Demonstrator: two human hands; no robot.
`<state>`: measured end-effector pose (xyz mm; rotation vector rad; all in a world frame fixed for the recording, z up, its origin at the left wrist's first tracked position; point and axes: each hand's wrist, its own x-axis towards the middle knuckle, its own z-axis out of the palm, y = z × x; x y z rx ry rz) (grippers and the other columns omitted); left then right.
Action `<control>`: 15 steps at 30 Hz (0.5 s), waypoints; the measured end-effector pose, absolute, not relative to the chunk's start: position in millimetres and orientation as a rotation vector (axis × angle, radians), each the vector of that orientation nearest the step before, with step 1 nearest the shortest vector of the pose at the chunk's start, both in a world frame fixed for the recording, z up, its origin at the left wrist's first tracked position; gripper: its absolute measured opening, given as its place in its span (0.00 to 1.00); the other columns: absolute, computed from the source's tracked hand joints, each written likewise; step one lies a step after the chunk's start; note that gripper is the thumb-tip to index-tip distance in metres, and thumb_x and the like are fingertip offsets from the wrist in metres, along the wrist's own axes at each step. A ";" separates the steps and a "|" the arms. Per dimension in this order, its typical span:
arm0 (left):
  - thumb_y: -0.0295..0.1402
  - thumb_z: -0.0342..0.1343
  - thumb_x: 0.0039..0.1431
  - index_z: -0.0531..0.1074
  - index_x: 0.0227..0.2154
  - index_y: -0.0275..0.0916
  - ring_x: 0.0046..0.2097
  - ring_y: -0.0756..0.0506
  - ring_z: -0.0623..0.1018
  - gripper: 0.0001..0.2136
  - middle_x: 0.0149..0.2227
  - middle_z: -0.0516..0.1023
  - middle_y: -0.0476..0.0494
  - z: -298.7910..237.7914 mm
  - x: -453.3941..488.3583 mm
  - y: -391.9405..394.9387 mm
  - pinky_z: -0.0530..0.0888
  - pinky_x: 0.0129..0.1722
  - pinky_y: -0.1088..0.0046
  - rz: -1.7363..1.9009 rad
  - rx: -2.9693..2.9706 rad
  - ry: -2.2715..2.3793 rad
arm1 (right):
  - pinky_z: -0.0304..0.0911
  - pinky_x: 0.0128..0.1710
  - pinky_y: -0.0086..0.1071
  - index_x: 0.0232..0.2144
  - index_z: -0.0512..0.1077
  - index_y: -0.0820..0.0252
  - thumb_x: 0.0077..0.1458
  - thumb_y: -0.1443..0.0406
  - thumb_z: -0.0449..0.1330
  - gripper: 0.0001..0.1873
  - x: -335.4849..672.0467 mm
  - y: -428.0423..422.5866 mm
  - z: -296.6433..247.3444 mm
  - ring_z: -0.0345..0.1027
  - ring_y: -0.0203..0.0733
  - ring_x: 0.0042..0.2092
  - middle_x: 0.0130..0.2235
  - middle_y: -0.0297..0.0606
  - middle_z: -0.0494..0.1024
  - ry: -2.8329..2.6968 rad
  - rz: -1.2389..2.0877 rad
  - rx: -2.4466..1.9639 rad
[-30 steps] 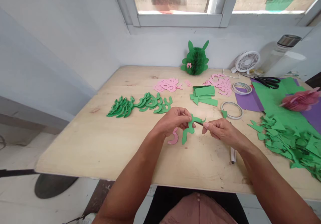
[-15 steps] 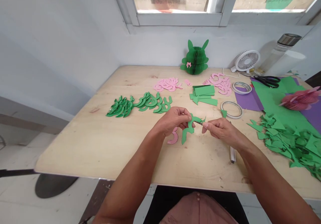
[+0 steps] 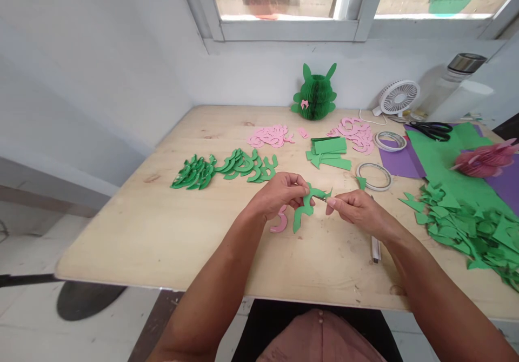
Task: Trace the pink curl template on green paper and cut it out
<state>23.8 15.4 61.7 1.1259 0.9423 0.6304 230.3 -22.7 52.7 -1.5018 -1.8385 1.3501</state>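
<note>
Above the table's middle, my left hand (image 3: 286, 194) pinches a wavy green paper cutout (image 3: 308, 202), its curved lower part hanging down. My right hand (image 3: 352, 206) is closed round small scissors (image 3: 320, 197); only the thin dark blades show, and the handles are hidden in my fingers. The blades lie against the upper arm of the green paper, where a narrow pointed strip curls away. A pink curved paper piece (image 3: 279, 221) lies on the table just below my left hand. Right of it, partly behind my right wrist, lies a white stick-like tool with a dark tip (image 3: 376, 250).
Green curved cutouts (image 3: 247, 164) and pink cutouts (image 3: 271, 136) lie in piles. Green scraps (image 3: 466, 226) heap at the right. Tape rolls (image 3: 375, 177), black-handled scissors (image 3: 430, 130), a fan (image 3: 399, 98), a bottle (image 3: 450, 83) and a green paper figure (image 3: 315, 98) stand or lie farther back.
Almost nothing differs. The whole view has shifted very slightly; both hands keep their hold on the green paper and the small scissors.
</note>
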 end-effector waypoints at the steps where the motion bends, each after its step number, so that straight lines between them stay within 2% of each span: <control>1: 0.27 0.57 0.45 0.68 0.22 0.34 0.24 0.53 0.72 0.03 0.23 0.77 0.43 61.7 23.7 15.3 0.66 0.23 0.80 0.631 1.130 0.947 | 0.36 0.20 0.29 0.25 0.74 0.65 0.55 0.47 0.51 0.27 230.4 -22.7 52.7 0.39 0.29 0.19 0.17 0.25 0.46 -1.840 1.350 -1.504; 15: 0.28 0.57 0.46 0.68 0.22 0.34 0.24 0.52 0.73 0.03 0.23 0.77 0.42 61.1 23.1 15.6 0.66 0.23 0.79 0.624 1.136 0.949 | 0.35 0.20 0.29 0.26 0.75 0.65 0.54 0.47 0.53 0.27 231.0 -22.5 51.7 0.39 0.29 0.19 0.17 0.25 0.46 -1.811 1.360 -1.507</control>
